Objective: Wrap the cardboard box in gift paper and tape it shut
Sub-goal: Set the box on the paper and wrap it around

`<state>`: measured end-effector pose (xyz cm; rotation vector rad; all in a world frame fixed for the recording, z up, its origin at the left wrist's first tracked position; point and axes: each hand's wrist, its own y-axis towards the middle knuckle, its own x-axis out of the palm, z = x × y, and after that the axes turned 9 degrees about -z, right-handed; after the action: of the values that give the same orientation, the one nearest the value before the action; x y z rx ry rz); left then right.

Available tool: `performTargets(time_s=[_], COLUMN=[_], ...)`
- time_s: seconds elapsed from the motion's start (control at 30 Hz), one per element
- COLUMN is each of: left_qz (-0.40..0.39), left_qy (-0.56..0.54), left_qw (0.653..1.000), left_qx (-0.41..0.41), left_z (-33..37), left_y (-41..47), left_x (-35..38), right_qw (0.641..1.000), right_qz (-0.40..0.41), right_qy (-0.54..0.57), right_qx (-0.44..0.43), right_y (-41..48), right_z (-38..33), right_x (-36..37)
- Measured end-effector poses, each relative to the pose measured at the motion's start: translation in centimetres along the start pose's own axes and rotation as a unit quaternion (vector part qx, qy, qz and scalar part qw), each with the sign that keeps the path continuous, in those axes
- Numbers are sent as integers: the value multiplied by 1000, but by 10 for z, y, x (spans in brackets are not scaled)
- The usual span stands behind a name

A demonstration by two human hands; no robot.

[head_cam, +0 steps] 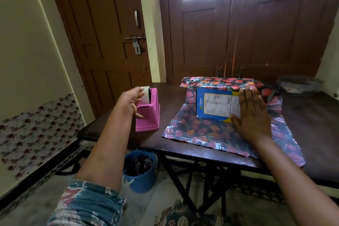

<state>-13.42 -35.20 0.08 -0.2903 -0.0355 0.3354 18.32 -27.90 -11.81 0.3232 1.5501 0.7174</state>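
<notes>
A: Once past the dark table [170, 101], looked at the gift paper [201, 130] first: spread print-up over the right half, curled up along the far side, hanging off the near edge at one corner.

B: And found the cardboard box [214, 104] where?

A: Lying flat on the paper's far half, label up, bare on top. Seemed to run long from near to far, though hard to swear to through that wide lens.

B: Held down?

A: Pinned by the right hand [251, 115], palm down, fingers [247, 95] straight and close together, covering the box's right edge and the paper beside it.

B: Then the tape?

A: Sat left of the box, well apart, with bare table between. Counted a pink dispenser [148, 117] with the tape roll [146, 95] on top. Gripped by the left hand [130, 102], fingers [140, 91] curled over the roll, thumb down by the dispenser's front. Could not make out a free end.

B: So judged the coming move how?

A: Turned on that gap. Put the left hand much the nearer to the tape, the right busy bracing. Would need a strip pulled and carried rightward to the box, probably after folding paper over it. Saw no tape on box or paper yet. Passed over the blue bucket [143, 183] under the table and the bowl [299, 86] at the far right.
</notes>
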Motion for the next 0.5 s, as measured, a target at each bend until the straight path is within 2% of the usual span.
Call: performTargets(time_s=[0.2,0.4,0.5], left_qz=[71,105,126], left_qy=[-43,-124,-126], left_qw=[995,979,975], left_qx=[56,122,132], left_z=[-16,-58,-76], left_y=[8,0,7], left_x=[3,9,7], right_qw=[1000,1000,1000], right_qz=[2,-11,-15], right_qy=[2,6,1], right_qx=[5,13,12], right_y=[-1,0,0], right_z=[0,-1,-1], right_x=[-2,-2,-2])
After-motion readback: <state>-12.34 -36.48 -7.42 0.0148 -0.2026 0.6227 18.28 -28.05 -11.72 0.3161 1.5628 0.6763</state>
